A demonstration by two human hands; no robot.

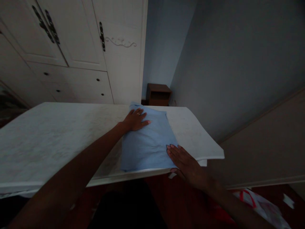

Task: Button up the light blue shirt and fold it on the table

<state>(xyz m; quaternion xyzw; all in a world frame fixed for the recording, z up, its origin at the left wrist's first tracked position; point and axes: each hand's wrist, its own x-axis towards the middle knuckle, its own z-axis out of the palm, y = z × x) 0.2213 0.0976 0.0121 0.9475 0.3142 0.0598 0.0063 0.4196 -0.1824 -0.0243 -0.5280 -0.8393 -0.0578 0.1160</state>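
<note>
A light blue folded cloth (147, 143) lies flat across a white table (59, 136), reaching from its far edge to its near edge. My left hand (137, 119), with a ring on one finger, rests spread on the cloth's upper left part. At the lower right corner of the cloth, my right hand (184, 160) lies with its fingers stretched out on the fabric and its thumb down by the table's front edge. Small wrinkles run through the cloth between the two hands.
Behind the table stands a white wardrobe (124, 70) with dark handles. A small brown cabinet (159, 94) is against the back wall. To the right is a grey wall (238, 57). On the red floor at lower right sits a bag with a red handle (264, 208).
</note>
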